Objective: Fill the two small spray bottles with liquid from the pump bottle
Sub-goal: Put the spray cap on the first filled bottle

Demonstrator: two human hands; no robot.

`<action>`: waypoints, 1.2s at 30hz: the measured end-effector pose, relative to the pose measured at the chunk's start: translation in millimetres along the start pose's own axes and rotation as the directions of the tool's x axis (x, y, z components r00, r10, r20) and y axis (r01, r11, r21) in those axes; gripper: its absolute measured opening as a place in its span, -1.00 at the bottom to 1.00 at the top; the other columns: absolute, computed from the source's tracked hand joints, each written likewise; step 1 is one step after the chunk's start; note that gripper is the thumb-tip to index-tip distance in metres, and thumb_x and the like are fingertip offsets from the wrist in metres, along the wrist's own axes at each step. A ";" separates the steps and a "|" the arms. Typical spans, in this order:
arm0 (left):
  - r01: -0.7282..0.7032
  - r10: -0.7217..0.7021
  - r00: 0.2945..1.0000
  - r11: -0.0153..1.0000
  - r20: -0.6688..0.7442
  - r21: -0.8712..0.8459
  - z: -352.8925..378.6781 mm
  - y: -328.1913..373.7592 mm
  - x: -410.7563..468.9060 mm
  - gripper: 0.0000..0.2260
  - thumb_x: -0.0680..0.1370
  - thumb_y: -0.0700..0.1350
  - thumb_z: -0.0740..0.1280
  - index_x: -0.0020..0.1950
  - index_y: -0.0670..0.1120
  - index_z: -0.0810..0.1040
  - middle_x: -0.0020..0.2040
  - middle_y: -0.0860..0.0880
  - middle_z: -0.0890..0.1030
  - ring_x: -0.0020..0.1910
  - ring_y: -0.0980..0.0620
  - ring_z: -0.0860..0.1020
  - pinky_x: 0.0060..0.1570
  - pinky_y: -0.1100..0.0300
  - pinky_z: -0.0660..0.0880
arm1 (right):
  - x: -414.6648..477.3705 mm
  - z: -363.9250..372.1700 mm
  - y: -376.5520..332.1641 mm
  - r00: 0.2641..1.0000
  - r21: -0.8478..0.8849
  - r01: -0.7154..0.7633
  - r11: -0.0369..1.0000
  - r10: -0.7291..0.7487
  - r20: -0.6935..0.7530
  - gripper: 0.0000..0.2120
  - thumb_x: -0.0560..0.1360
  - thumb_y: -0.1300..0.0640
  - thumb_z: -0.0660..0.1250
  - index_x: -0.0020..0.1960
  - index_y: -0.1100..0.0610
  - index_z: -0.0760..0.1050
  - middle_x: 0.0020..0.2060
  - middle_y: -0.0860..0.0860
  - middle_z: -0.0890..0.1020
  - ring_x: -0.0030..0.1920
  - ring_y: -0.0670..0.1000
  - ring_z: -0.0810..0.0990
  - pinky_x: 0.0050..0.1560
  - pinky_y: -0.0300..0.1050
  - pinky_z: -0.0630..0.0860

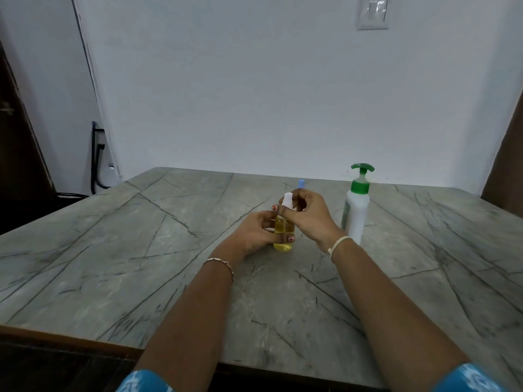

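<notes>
A small clear spray bottle point(283, 236) holding yellow liquid stands upright on the marble table point(141, 250). My left hand point(254, 236) wraps its body from the left. My right hand point(307, 216) pinches its white spray top point(287, 201) from the right. Behind my right hand a blue tip point(300, 183) pokes up, probably the second small bottle; the rest of it is hidden. The white pump bottle point(355, 210) with a green pump head stands upright just right of my right hand.
The table meets a white wall at the back. Its front edge runs close to my body. A dark door frame stands at the left, and a black cable hangs near the wall corner point(96, 159).
</notes>
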State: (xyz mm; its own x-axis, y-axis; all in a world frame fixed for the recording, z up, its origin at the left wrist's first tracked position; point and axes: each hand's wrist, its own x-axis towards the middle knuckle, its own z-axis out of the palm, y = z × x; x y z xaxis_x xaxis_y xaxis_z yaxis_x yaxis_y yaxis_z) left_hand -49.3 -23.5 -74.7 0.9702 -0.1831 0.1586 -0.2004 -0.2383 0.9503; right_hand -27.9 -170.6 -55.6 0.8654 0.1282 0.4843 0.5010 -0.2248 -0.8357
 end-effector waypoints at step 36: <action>0.029 -0.029 1.000 0.999 -0.009 0.024 0.3 -2.6 0.5 -0.49 0.36 -0.19 0.57 0.28 -0.15 0.51 0.14 -0.10 0.64 0.16 -0.03 0.59 0.24 0.06 0.51 | -6.0 -24.1 -5.7 0.957 0.140 -0.078 0.987 0.035 0.287 -0.72 0.61 0.08 0.22 0.24 0.16 0.54 0.10 -0.04 0.67 0.14 -0.16 0.60 0.17 -0.32 0.47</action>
State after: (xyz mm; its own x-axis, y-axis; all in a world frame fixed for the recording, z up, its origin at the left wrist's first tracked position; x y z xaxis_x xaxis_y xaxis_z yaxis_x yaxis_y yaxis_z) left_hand -48.3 -23.3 -77.2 0.9767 -0.1676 0.1338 -0.1755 -0.2662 0.9478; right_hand -36.0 -193.3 -47.5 0.8464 0.3924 0.3599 0.4271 -0.0967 -0.8990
